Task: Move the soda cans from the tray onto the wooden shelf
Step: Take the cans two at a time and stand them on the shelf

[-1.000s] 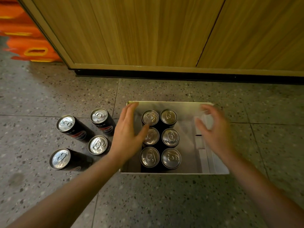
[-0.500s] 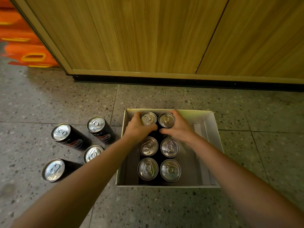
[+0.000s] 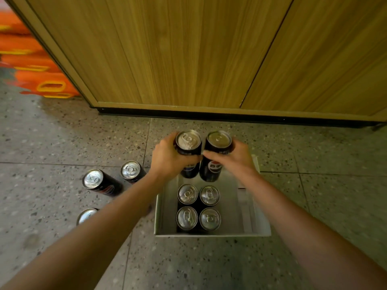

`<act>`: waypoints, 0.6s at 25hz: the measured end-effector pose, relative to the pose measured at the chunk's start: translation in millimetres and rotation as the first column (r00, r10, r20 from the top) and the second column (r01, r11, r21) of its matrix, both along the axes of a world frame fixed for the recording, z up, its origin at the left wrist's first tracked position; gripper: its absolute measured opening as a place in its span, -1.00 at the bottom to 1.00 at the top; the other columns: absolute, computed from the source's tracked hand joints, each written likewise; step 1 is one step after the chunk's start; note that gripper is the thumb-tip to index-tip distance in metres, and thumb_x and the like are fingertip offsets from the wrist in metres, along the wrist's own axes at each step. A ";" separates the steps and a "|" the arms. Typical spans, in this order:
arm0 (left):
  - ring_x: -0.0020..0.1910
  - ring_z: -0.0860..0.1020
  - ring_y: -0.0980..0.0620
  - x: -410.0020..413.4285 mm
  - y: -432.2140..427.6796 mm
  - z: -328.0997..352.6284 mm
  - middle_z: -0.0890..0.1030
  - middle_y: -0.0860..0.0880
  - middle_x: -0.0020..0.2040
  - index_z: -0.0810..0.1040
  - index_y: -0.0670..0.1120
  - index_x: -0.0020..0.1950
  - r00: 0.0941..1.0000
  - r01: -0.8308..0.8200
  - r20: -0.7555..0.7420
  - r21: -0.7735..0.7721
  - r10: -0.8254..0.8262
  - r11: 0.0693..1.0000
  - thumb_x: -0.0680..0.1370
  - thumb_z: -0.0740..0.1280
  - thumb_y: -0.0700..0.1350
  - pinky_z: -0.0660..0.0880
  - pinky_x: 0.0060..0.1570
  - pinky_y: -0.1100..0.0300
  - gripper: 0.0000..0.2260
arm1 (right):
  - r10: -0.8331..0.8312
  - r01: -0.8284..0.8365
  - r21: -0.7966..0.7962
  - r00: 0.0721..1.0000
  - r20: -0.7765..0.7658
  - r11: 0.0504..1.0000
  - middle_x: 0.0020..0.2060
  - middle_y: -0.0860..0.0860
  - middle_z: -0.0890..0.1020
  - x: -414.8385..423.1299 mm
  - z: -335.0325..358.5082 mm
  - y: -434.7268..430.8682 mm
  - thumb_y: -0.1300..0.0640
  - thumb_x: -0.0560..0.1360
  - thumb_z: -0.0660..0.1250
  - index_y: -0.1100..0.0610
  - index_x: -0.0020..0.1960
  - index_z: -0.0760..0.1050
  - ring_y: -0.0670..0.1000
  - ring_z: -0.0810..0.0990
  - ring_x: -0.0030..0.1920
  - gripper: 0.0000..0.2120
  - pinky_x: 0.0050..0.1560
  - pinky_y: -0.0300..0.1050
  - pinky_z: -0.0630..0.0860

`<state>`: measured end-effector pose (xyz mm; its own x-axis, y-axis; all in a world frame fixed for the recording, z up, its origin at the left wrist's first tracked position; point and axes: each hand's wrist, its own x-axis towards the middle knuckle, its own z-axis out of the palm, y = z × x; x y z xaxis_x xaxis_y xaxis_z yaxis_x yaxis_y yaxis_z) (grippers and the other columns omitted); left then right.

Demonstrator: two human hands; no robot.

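Speckled terrazzo floor (image 3: 62, 143), wood cabinet (image 3: 167, 49) behind, orange crates (image 3: 37, 80) left. Left hand (image 3: 167, 159) fingers curl round a can (image 3: 188, 141), right hand (image 3: 236, 159) round the other can (image 3: 218, 141).

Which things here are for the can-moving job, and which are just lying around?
For the job: left hand gripping left can; right hand gripping right can; four cans inside the tray.
Just lying about: three floor cans beside the tray; orange crates.
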<state>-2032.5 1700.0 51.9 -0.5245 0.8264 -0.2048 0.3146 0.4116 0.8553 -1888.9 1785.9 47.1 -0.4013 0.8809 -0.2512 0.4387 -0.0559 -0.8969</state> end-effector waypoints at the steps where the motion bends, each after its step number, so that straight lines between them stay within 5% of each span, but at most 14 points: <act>1: 0.02 0.61 0.05 -1.1 -0.7 39.2 0.66 0.00 0.03 0.52 -0.04 0.13 1.000 -0.005 0.008 0.028 0.005 1.000 0.17 0.57 -0.01 0.55 0.08 0.05 -0.44 | -0.035 0.035 0.000 0.999 -0.024 0.999 0.02 0.01 0.62 -3.5 37.5 -0.2 0.10 0.18 0.57 0.15 0.15 0.49 -0.05 0.56 0.02 -0.42 0.01 -0.25 0.46; 6: 0.00 0.62 0.10 -6.6 -5.7 251.7 0.67 0.05 -0.01 0.54 0.02 0.10 0.998 -0.029 0.054 0.143 0.021 0.989 0.11 0.51 0.12 0.57 0.04 0.01 -0.41 | -0.067 0.075 0.052 0.987 -0.143 0.996 -0.18 -0.17 0.56 -17.3 252.9 -10.9 0.14 0.19 0.56 0.11 0.07 0.51 -0.24 0.54 -0.16 -0.52 -0.23 -0.56 0.44; 11: 0.02 0.60 0.08 -19.3 -6.2 493.1 0.65 0.03 0.01 0.51 -0.06 0.13 0.999 0.009 0.037 0.264 -0.019 0.965 0.19 0.56 0.00 0.56 0.04 0.10 -0.45 | -0.060 0.096 0.114 0.957 -0.285 0.989 -0.19 -0.25 0.55 -29.3 490.2 -17.9 0.23 0.20 0.55 -0.03 -0.09 0.46 -0.46 0.53 -0.22 -0.61 -0.22 -0.57 0.43; 15: -0.01 0.58 0.20 -26.7 -2.7 663.7 0.61 0.17 -0.05 0.49 0.07 0.04 0.998 0.060 0.002 0.372 -0.065 0.926 0.21 0.53 0.01 0.54 0.00 0.18 -0.55 | -0.049 0.125 0.197 0.935 -0.350 0.972 -0.19 -0.24 0.55 -38.3 660.0 -16.0 0.23 0.21 0.55 -0.08 -0.12 0.44 -0.39 0.56 -0.22 -0.60 -0.22 -0.56 0.44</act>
